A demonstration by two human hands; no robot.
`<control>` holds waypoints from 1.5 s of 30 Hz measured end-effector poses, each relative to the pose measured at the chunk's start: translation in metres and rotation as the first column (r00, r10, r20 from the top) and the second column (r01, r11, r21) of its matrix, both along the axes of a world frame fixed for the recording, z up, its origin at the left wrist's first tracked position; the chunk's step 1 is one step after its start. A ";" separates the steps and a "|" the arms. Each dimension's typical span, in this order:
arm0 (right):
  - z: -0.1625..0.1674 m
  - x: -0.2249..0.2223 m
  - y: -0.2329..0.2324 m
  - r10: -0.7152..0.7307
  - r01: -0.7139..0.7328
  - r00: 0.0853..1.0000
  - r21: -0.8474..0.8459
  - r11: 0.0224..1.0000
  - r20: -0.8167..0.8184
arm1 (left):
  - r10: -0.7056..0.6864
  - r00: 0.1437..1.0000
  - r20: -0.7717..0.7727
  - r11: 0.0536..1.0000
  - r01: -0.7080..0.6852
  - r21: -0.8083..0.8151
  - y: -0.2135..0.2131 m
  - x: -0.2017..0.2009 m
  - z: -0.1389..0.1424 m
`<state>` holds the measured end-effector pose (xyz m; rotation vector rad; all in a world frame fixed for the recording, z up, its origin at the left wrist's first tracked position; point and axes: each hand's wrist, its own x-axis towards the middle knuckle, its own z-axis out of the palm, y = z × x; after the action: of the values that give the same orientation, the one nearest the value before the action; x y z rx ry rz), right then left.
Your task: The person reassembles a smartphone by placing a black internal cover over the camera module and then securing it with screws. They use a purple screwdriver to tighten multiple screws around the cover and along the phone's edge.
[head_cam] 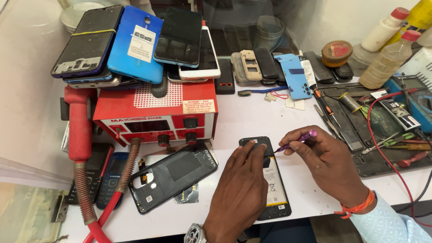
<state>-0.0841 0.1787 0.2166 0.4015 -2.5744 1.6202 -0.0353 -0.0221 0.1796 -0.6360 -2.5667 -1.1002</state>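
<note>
My left hand (240,189) lies flat on the opened phone (270,180), fingers together and pressing it to the table (252,112). The phone's long axis runs near to far, its far end just past my fingertips. My right hand (330,166) pinches a purple screwdriver (297,140), tip pointing left at that far end. The back cover (173,177) lies left; a tool mat (360,117) crowds the right; near edge close.

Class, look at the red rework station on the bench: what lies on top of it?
On the red station lies a pile of phones: a blue-backed one, dark ones, a white-edged one. Those beneath are mostly covered, so their number is unclear.
</note>
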 end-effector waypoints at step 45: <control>0.022 -0.027 -0.009 0.070 -0.072 0.995 0.036 0.997 0.065 | -0.144 0.925 0.352 0.850 -0.066 0.522 0.013 -0.057 0.001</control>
<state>-0.1108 0.1694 0.2384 0.4566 -2.6716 1.6338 -0.0923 -0.0092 0.1804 -0.3570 -2.3539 -2.0147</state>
